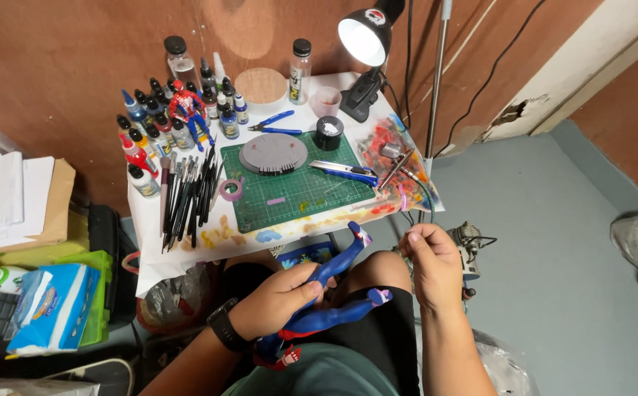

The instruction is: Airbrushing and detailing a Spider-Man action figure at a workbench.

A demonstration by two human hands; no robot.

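small white table [159, 242] bears green cutting mat [297, 192].

Blue-and-red action figure [326, 297] held over a seated person's lap, below a cluttered small painting table.

The figure — a glossy blue body with red patches near the lower end and red-and-white tips on its limbs — lies tilted across the dark shorts, gripped around its middle by the left hand [279, 297]. One limb juts up and to the right towards the table edge, ending in a small red, white and blue tip; another stretches rightward across the thigh, its pale tip just short of the right wrist. The right hand [430, 264] is raised beside the figure, fingers pinched on a thin hose [427, 198] — apart from the toy itself.
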